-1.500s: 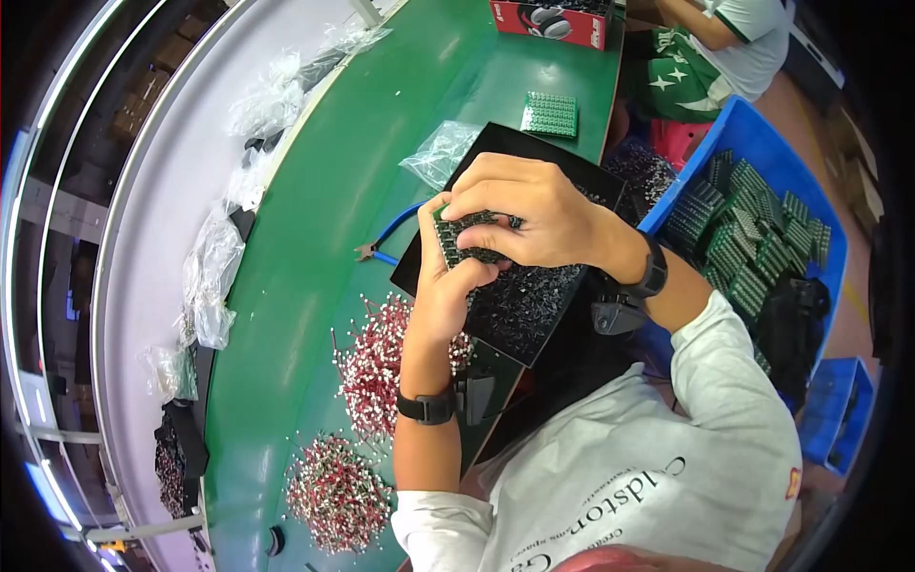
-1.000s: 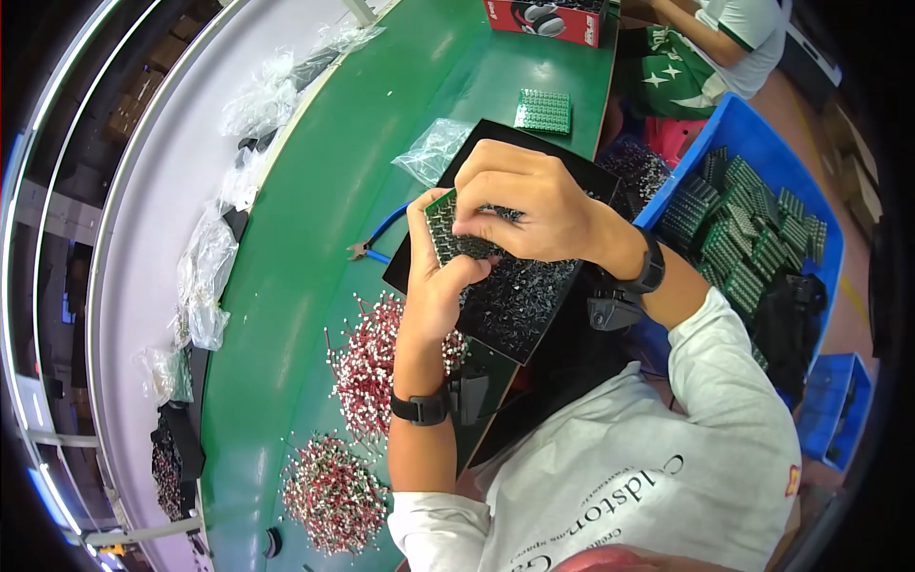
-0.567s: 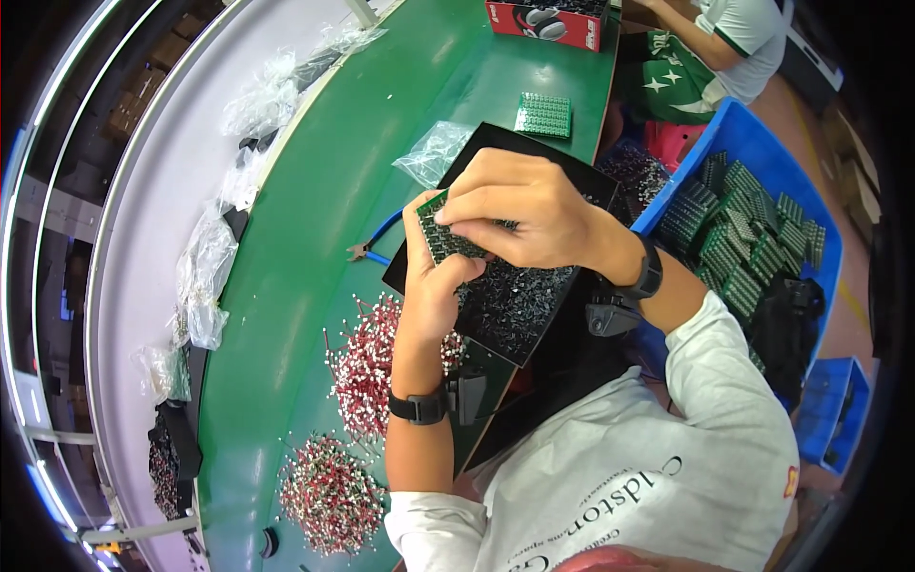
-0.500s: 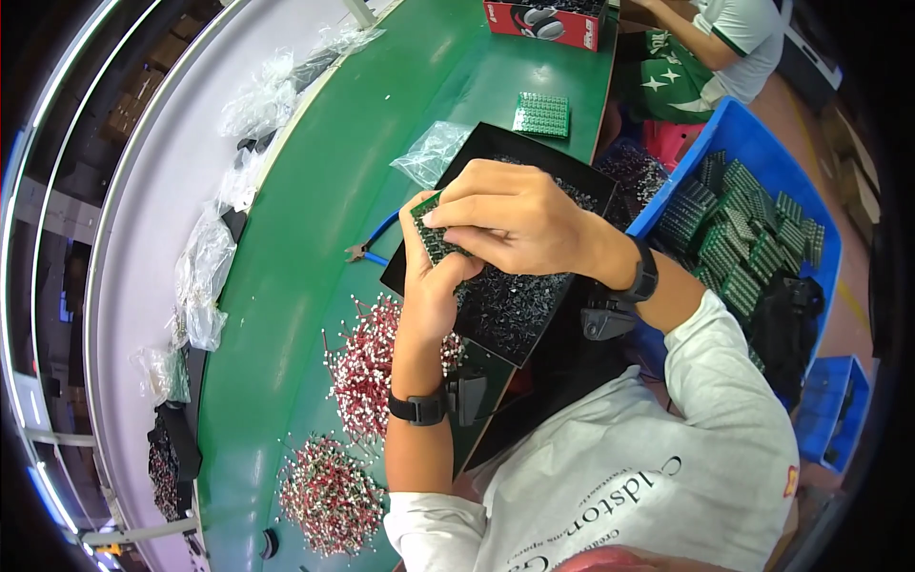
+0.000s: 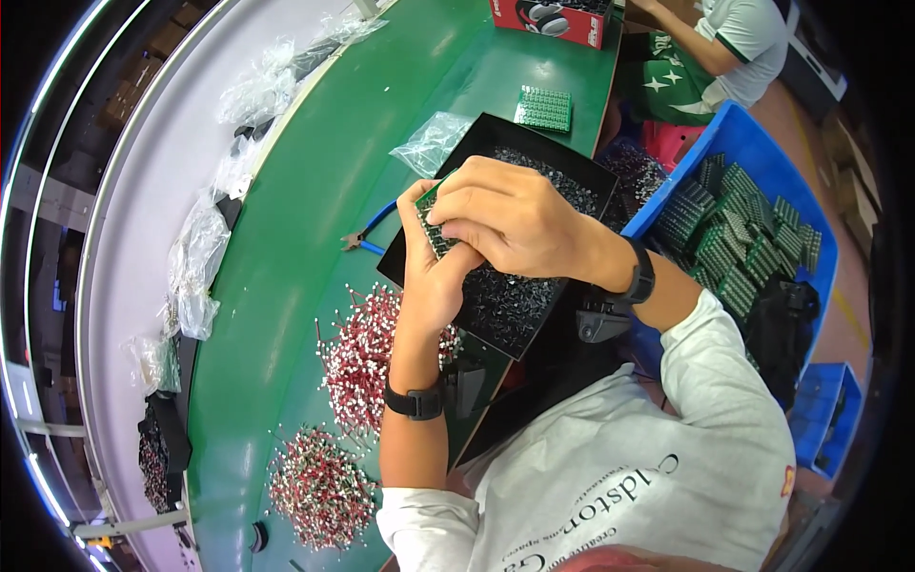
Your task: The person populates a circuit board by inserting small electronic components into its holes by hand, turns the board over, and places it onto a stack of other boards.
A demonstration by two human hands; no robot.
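Note:
My left hand (image 5: pixel 431 276) grips a small green circuit board (image 5: pixel 434 221) from below, over a black tray (image 5: pixel 572 176) full of small dark parts. My right hand (image 5: pixel 510 224) lies over the top of the board, fingertips pinched against its face; whatever they pinch is too small to see. Both wrists wear black bands. The board is mostly hidden between the two hands.
Two heaps of red-and-white components (image 5: pixel 360 357) (image 5: pixel 319 486) lie on the green table (image 5: pixel 305 219). Blue-handled cutters (image 5: pixel 367 234) and a clear bag (image 5: pixel 431 143) sit left of the tray. A blue bin (image 5: pixel 734 157) of green boards stands right. Another person (image 5: pixel 734 38) sits beyond.
Both hands and the board have shifted slightly up and left over the tray. The grip looks the same.

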